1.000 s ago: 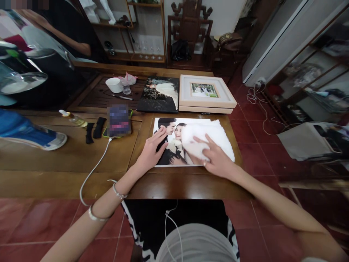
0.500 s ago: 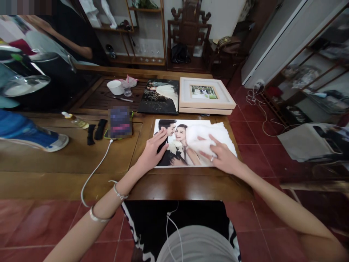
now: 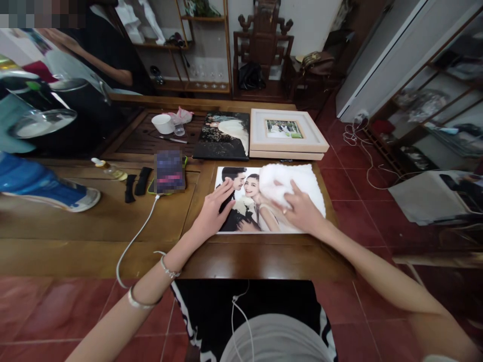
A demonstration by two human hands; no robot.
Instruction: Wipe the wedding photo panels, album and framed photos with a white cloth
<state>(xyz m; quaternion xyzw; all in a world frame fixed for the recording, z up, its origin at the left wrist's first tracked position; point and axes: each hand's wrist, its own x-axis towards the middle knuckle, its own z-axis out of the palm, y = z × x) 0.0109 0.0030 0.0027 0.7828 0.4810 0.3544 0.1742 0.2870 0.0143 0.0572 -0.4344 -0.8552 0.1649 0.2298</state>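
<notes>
A large photo print (image 3: 247, 203) of a couple lies flat on the wooden table in front of me. My left hand (image 3: 215, 207) rests on its left part, open, with fingers stretched out over the dark suit. A fluffy white cloth (image 3: 311, 181) covers the print's right side. On that cloth presses my right hand (image 3: 304, 208), its fingers partly bent into the cloth and the index finger pointing forward. Some of its fingertips are blurred or sunk in the white cloth, so their exact grip is hard to see.
Behind the print are a dark photo panel (image 3: 223, 136) and a pale picture frame (image 3: 320, 141) on another frame. To the left lie a phone (image 3: 169, 173) with a white cable, black strips, a dropper bottle (image 3: 109, 170) and a blue shoe (image 3: 45, 181). Another person sits at the far left.
My right hand and the white cloth have shifted slightly to the left and away from me over the print. My left hand keeps its place on the photo. The whole view has moved a little.
</notes>
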